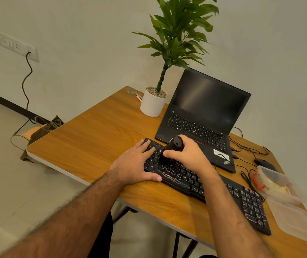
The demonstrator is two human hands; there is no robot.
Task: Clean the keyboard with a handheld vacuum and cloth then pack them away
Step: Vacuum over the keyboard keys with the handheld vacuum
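A black keyboard (223,192) lies slanted across the wooden table (93,138). My right hand (189,155) grips a small black handheld vacuum (171,148), held upright with its lower end on the keys near the keyboard's left part. My left hand (136,162) lies flat with straight fingers on the keyboard's left end, thumb along its front edge. No cloth shows clearly; something pale sits inside the plastic box.
An open black laptop (204,112) stands behind the keyboard, a white potted plant (152,103) to its left. A black mouse (264,162) and cables lie at right, beside a clear plastic box (275,181) and its lid (296,220).
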